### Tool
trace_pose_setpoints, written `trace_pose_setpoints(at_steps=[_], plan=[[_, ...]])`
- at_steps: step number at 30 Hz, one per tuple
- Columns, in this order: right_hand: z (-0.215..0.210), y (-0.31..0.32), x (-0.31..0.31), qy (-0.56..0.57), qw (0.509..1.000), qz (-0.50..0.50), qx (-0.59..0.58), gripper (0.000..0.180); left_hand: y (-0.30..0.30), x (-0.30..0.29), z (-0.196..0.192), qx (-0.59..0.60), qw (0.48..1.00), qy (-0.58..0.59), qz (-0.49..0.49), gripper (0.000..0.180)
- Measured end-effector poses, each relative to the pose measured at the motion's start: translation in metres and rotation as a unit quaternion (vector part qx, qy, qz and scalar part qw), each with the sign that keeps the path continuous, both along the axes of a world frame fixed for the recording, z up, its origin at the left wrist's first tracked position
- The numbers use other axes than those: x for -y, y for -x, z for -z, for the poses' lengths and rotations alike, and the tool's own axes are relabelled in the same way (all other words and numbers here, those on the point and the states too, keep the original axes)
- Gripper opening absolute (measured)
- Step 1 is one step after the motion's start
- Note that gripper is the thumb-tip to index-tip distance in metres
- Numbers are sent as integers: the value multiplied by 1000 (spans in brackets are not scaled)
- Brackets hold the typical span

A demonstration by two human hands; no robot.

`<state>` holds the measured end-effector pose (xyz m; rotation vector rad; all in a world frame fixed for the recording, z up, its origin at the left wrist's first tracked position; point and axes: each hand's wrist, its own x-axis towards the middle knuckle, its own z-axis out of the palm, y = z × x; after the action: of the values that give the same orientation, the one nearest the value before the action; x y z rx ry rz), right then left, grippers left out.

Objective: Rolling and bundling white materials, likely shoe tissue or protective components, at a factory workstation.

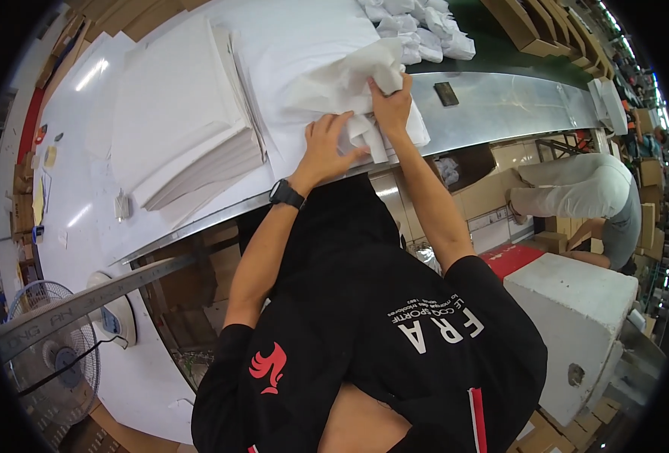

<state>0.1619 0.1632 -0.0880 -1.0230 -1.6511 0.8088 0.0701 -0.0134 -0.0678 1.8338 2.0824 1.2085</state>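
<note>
Left hand (pixel 327 147) flat and open on the crumpled white paper (pixel 349 87) at the desk (pixel 493 106) edge near 12 o'clock, right hand (pixel 391 102) pinching it shut; might rip or slide off if tugged too hard.

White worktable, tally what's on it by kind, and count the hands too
Hands pressing crumpled white paper: 2, left hand, right hand
Crumpled white paper: 1
Stacks of white sheets: 1
Piles of white wrapped bundles: 1
Small dark flat objects: 1
Total: 6
</note>
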Motion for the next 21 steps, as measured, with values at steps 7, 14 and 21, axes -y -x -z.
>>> trace_pose_setpoints(at_steps=[7,14,21], plan=[[-27,10,10,51,948,229,-217,67,0,48,28,-27,998,46,18,57],[22,-60,61,-325,912,-250,10,56,-5,76,29,-47,998,-6,-31,33],[-46,-51,70,-165,879,-368,253,59,-9,83,4,-87,985,-64,-132,33]])
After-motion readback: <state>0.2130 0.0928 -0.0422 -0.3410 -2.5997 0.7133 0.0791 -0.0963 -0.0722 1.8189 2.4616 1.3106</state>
